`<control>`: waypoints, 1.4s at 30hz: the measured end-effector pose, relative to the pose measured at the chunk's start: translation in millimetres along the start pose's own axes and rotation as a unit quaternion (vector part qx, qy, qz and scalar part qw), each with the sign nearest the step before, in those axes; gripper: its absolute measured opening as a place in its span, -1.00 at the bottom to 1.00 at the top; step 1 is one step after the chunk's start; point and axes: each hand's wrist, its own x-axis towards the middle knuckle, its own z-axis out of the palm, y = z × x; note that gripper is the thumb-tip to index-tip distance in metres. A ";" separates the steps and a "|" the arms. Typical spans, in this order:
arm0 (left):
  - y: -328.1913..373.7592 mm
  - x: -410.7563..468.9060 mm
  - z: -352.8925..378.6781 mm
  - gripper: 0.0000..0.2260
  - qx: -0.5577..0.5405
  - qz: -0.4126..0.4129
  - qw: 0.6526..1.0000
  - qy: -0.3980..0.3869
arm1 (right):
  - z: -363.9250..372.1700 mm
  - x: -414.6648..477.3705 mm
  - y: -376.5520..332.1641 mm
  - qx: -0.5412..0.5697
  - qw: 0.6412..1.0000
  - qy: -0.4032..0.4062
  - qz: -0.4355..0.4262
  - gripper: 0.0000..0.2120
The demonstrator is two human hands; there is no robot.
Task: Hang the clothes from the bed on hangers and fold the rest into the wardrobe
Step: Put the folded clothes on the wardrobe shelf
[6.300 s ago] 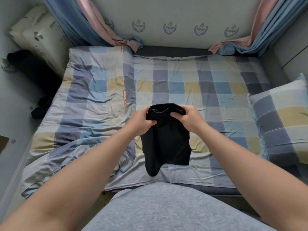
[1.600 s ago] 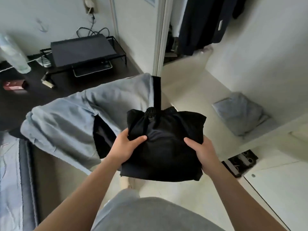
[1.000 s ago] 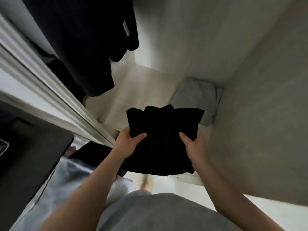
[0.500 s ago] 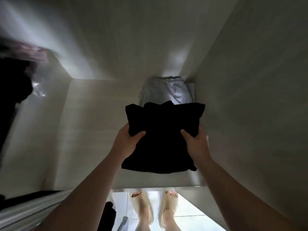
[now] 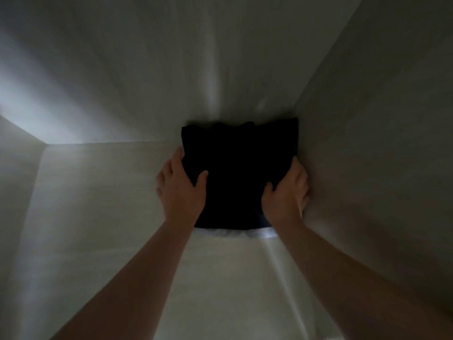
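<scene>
Dim in wardrobe (image 5: 98,204); light enters upper left, pale streaks on back wall (image 5: 171,69); garment (image 5: 240,173) pure black, w/o detail. Slight blur; wide-angle stretch at edges.

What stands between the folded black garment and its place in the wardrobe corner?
Nothing visible. The black garment already lies in the back right corner of the wardrobe, over a pale garment whose front edge shows beneath it. The left hand and right hand grip its sides.
</scene>
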 end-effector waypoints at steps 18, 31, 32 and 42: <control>-38.8 40.6 79.6 -0.50 0.211 0.140 0.963 -0.096 | 103.2 40.8 30.2 -0.248 0.956 -0.029 -0.155 -0.37; -19.0 -25.1 39.3 -0.39 0.240 0.057 0.940 -0.234 | 41.6 9.4 24.4 -0.299 0.920 -0.221 -0.122 -0.34; -22.1 -44.9 34.5 -0.39 0.236 0.050 0.941 -0.240 | 35.6 -4.6 25.9 -0.301 0.917 -0.238 -0.114 -0.35; -69.7 -226.3 -27.5 -0.39 0.233 -0.074 0.910 -0.334 | -31.3 -166.0 79.4 -0.318 0.876 -0.333 -0.146 -0.35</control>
